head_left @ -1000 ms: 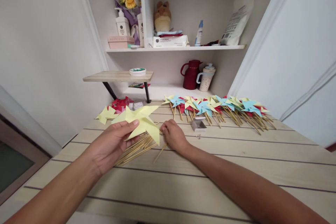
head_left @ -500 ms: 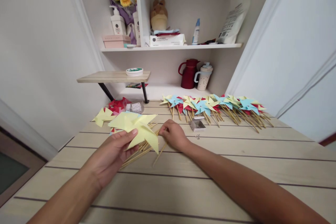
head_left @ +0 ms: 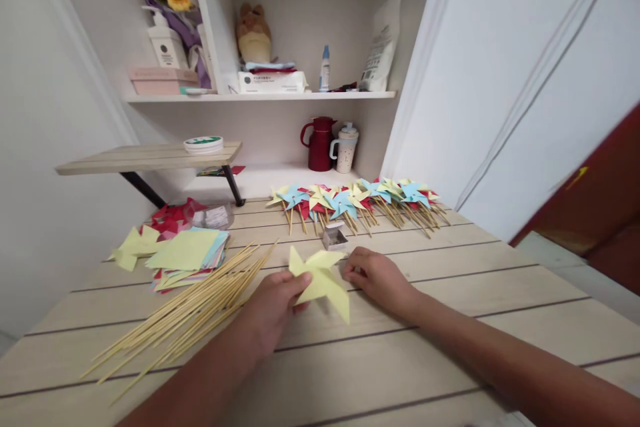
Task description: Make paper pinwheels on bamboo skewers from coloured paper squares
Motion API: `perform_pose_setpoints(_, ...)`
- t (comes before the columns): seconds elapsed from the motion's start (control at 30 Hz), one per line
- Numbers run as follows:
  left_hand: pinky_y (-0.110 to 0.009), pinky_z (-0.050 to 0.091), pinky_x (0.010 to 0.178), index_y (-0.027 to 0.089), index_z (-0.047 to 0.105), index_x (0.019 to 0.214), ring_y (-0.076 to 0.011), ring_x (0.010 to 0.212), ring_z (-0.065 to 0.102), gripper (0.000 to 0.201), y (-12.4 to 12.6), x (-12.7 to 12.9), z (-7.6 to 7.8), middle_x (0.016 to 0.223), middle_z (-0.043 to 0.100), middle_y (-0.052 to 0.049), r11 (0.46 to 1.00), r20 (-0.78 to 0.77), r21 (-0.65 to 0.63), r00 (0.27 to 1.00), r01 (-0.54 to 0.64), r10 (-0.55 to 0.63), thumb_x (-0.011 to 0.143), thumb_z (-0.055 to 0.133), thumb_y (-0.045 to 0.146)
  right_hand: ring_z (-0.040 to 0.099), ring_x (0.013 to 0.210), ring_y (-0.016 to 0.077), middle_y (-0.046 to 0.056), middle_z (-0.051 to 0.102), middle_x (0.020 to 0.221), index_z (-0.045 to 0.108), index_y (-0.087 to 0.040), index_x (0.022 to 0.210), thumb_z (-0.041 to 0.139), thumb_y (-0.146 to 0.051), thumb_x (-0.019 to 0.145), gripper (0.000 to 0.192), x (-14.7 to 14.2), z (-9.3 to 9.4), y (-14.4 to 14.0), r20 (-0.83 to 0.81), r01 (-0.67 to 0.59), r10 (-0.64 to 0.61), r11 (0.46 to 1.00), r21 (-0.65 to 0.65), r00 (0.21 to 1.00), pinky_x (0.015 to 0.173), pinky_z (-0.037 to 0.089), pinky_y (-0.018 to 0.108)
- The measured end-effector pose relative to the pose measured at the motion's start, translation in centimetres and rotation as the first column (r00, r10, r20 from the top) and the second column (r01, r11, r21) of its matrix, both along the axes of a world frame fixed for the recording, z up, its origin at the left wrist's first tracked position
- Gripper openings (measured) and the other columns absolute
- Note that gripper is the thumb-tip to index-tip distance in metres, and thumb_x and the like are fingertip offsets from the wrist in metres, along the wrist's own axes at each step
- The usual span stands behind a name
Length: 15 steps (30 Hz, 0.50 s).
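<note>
A pale yellow paper pinwheel (head_left: 324,278) is pinched between the thumb and fingers of my left hand (head_left: 275,303), held a little above the middle of the table. Just right of it, my right hand (head_left: 375,277) rests low at the tabletop with its fingers pressed together. Whatever they hold, if anything, is hidden. Behind both hands stands a small open box (head_left: 334,237). A bundle of thin wooden sticks (head_left: 200,310) lies left of my left hand, partly beside a stack of coloured paper squares (head_left: 187,252).
Finished pinwheels on sticks (head_left: 345,201) lie in a row along the table's back. Yellow paper pinwheels (head_left: 133,247), red paper pieces (head_left: 175,215) and a clear container (head_left: 213,217) sit at left, near a small raised shelf (head_left: 145,155). A red jug (head_left: 320,147) and a tumbler (head_left: 345,150) stand behind.
The view has swung to the right. My left hand has carried the yellow pinwheel away from the sticks, and my right hand has left the sticks for the table near the small box.
</note>
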<state>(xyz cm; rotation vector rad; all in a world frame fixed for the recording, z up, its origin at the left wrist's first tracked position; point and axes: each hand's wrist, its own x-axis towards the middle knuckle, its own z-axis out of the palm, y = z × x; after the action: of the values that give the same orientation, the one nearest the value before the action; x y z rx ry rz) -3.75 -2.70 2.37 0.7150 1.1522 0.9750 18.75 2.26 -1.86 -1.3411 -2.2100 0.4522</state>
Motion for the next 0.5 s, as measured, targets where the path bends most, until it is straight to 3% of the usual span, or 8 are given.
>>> perform_pose_setpoints(0.1,-0.028,0.048,0.074,0.013,0.070,0.077,-0.0187,0.086,0.064,0.021,1.7,2.0,-0.9,0.092,0.072,-0.011,0.997,0.027,0.071,1.000,0.004,-0.006,0.067,0.082,0.027,0.053,0.059,0.0141,0.002,0.062,0.075,0.070,-0.020,0.090,0.050,-0.027,0.088,0.021,0.8,0.5,0.9,-0.311,0.037,-0.083,0.988,-0.151,0.947,0.056,0.040,0.027)
perform_pose_setpoints(0.2,-0.030,0.048,0.076,0.012,0.073,0.082,-0.0216,0.086,0.065,0.031,2.5,2.2,-1.8,0.091,0.074,-0.012,0.981,0.006,0.194,1.000,0.029,-0.031,0.066,0.082,0.036,0.045,0.048,0.0104,-0.001,0.058,0.070,0.068,-0.019,0.098,0.051,-0.040,0.088,0.029,1.2,2.2,1.5,-0.577,0.093,-0.234,0.960,-0.263,0.783,0.049,0.037,0.026)
perform_pose_setpoints(0.3,-0.030,0.047,0.077,0.013,0.074,0.087,-0.0242,0.086,0.066,0.036,2.5,1.7,-2.2,0.087,0.075,-0.010,0.966,-0.038,0.258,0.999,0.036,-0.027,0.066,0.081,0.042,0.060,0.069,0.0158,0.005,0.067,0.091,0.064,-0.022,0.110,0.058,-0.047,0.084,0.036,0.6,4.5,1.7,-0.712,0.039,-0.259,0.950,-0.310,0.653,0.058,0.044,0.028)
perform_pose_setpoints(0.4,-0.031,0.047,0.079,0.015,0.075,0.086,-0.0251,0.085,0.067,0.035,2.4,1.2,-2.1,0.084,0.075,-0.008,0.956,-0.084,0.295,0.996,0.004,0.022,0.066,0.080,0.042,0.062,0.103,0.0232,0.010,0.063,0.121,0.058,-0.027,0.124,0.063,-0.047,0.083,0.046,-1.1,5.9,1.5,-0.720,-0.071,-0.236,0.927,-0.369,0.653,0.080,0.049,0.036)
perform_pose_setpoints(0.5,-0.031,0.046,0.078,0.016,0.075,0.084,-0.0250,0.080,0.067,0.034,2.4,0.9,-2.0,0.081,0.075,-0.007,0.953,-0.087,0.302,0.995,-0.015,0.043,0.062,0.082,0.041,0.063,0.098,0.0199,0.008,0.066,0.114,0.059,-0.026,0.124,0.066,-0.047,0.082,0.047,-2.9,5.8,1.3,-0.754,-0.277,-0.221,0.837,-0.472,0.619,0.080,0.049,0.033)
